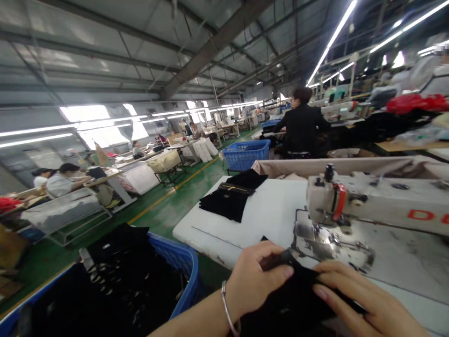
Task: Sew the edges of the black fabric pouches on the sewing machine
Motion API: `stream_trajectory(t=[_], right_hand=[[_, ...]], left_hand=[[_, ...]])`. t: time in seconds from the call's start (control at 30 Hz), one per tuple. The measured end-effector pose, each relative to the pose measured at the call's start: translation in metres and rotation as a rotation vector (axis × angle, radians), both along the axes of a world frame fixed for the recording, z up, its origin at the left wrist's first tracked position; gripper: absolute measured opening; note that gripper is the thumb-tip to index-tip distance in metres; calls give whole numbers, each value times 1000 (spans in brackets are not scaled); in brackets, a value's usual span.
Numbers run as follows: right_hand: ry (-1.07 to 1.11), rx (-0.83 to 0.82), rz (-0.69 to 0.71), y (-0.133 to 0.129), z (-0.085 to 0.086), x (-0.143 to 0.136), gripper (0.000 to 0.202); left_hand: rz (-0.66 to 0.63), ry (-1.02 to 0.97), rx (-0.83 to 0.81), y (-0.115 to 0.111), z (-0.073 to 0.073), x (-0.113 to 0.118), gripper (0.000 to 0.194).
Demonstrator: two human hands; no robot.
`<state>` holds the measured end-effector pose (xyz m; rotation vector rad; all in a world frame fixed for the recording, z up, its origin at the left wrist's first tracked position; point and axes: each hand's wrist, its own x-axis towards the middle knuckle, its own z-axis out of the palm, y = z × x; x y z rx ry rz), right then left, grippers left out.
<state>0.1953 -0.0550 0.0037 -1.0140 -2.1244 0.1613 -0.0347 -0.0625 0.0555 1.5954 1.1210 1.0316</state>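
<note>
A piece of black fabric (291,299) is held between my two hands at the front edge of the sewing table. My left hand (257,276), with a silver bracelet at the wrist, pinches its upper left edge between thumb and fingers. On the right side, my right hand (361,295) grips the same fabric, thumb and fingers closed on its edge. Just beyond the hands is the sewing machine (372,201), its metal plate close to the cloth. Farther back on the white tabletop (280,201) lies a stack of black pieces (229,199) with a zipper on top.
At lower left stands a blue basket (191,262) filled with black pieces. Another blue basket (247,157) is on the green floor beyond the table. A co-worker in black (303,124) faces away ahead. Beige cloth (351,166) runs along the table's far edge.
</note>
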Motion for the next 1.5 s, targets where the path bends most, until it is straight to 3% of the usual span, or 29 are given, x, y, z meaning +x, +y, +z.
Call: stream_trajectory(t=[0.13, 0.27, 0.43, 0.9, 1.13, 1.5], right_hand=[[19, -178, -32, -18, 38, -6, 24], [83, -183, -92, -26, 52, -7, 16], [97, -125, -175, -31, 53, -6, 21], [81, -142, -189, -38, 55, -9, 18], [101, -39, -20, -38, 62, -22, 11], [176, -314, -71, -31, 63, -17, 8]], left_hand=[[-25, -117, -31, -2, 8, 1, 14], [-31, -162, -11, -4, 10, 1, 14], [16, -154, 39, -7, 6, 1, 9], [118, -12, 173, -12, 5, 3, 4], [124, 66, 217, -14, 7, 3, 7], [88, -1, 183, -11, 7, 1, 4]])
